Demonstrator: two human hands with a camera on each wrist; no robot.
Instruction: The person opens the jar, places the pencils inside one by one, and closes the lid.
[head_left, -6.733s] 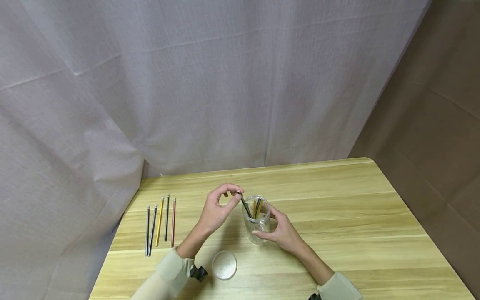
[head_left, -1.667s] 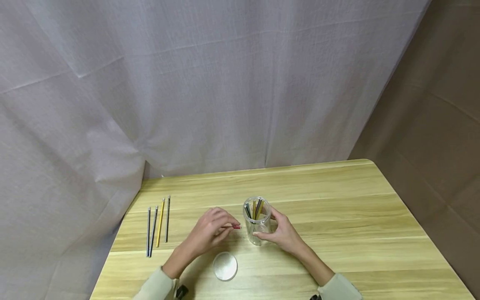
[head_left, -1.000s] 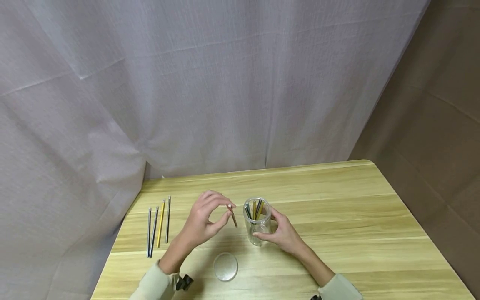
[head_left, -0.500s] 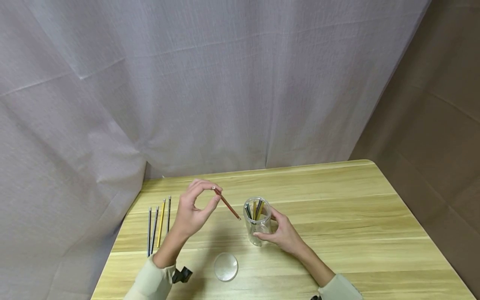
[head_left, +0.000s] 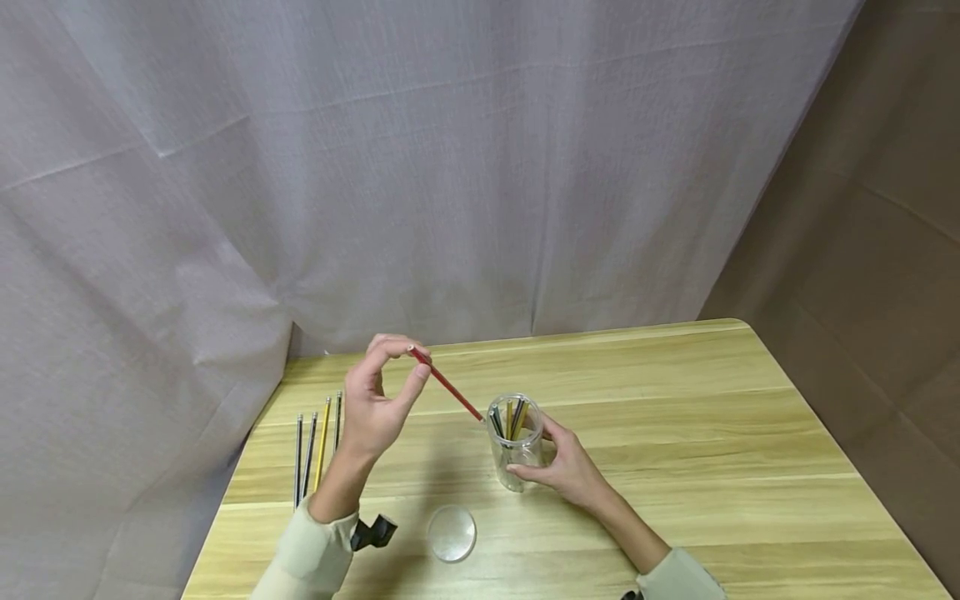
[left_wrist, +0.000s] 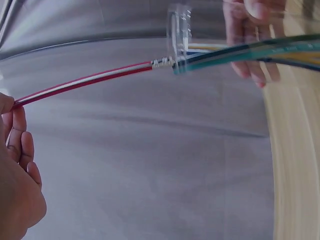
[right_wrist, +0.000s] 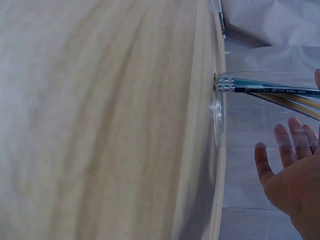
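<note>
Presently: red pencil (head_left: 450, 387), pinched by left hand (head_left: 375, 412), one end beside jar (head_left: 501, 458) — contact unclear. Right hand (head_left: 567, 472): gripping jar. Step: seemingly insertion; next calls for end over jar.

A yellow-brown wood-grain tabletop (head_left: 675, 433) has a rounded far-right corner. A creased grey fabric curtain (head_left: 420, 167) hangs behind it; a brown creased sheet (head_left: 862, 250) borders the right.

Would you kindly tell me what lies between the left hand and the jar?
The red pencil lies there, pinched by the left hand, its far end close to the jar, as the head view shows.
</note>
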